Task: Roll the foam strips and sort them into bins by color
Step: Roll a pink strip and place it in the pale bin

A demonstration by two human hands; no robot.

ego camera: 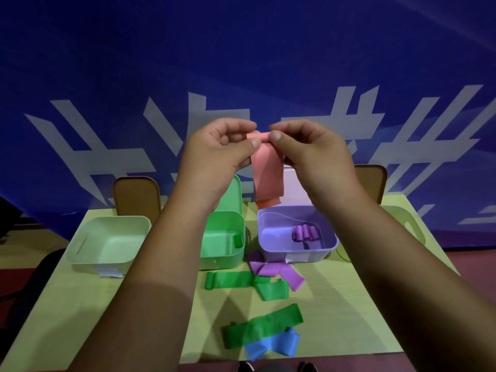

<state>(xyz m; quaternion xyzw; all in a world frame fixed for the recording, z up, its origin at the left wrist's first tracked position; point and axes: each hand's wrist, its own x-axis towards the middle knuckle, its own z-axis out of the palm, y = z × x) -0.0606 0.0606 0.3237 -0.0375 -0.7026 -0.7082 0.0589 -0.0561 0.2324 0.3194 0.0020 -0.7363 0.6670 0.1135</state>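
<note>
While left hand [214,154] and right hand [316,154] pinch rolled top, pink strip [267,173] hangs lengthwise downward.

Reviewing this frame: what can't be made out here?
Head view only:
- Bin at far right: mostly hidden behind the right forearm; contents unseen.
- Pink box behind the purple bin: covered by the right hand and pink strip.
- Green bin: left part hidden by the left forearm.

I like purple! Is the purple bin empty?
No. The purple bin holds a few purple rolls near its back right corner.
</note>
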